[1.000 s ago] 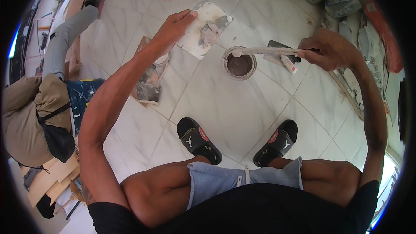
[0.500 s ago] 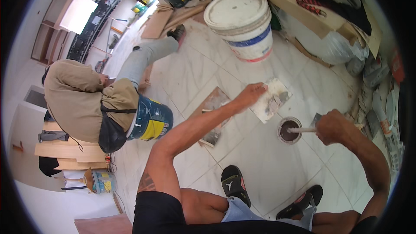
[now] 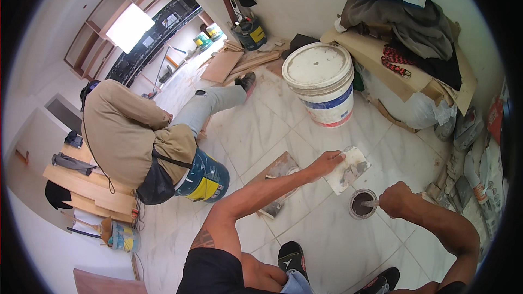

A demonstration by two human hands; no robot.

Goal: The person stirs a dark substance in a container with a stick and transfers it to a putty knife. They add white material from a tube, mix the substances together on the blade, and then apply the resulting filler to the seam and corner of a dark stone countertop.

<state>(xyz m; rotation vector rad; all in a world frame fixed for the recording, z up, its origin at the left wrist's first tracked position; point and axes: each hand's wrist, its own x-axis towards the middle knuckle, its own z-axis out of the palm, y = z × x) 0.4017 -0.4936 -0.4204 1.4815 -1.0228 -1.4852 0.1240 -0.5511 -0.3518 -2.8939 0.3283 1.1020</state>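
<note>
My left hand [image 3: 328, 164] grips the near edge of a white rectangular board [image 3: 353, 177] with grey paste smeared on it, held above the tiled floor. In my closed right hand [image 3: 400, 200] is a pale stick [image 3: 371, 203], its far end inside a small round can [image 3: 360, 217]. The can stands on the floor and holds something dark brown-grey. A little of what the right hand holds shows past the fist. Left of the can, a paste-stained brown board [image 3: 286, 162] lies on the tiles, partly hidden by my left forearm.
A large lidded white bucket [image 3: 321, 90] stands ahead. At left, another person [image 3: 120, 136] sits on a blue-green bucket [image 3: 210, 177], one leg stretched out. Cardboard with clothes [image 3: 403, 27], bags and shoes lines the right wall. Wood planks [image 3: 223, 68] lie at the back.
My view has tilted up, showing more of the back wall. My right fist is nearer the can, with less of the stick showing between them. My left hand still holds the white board.
</note>
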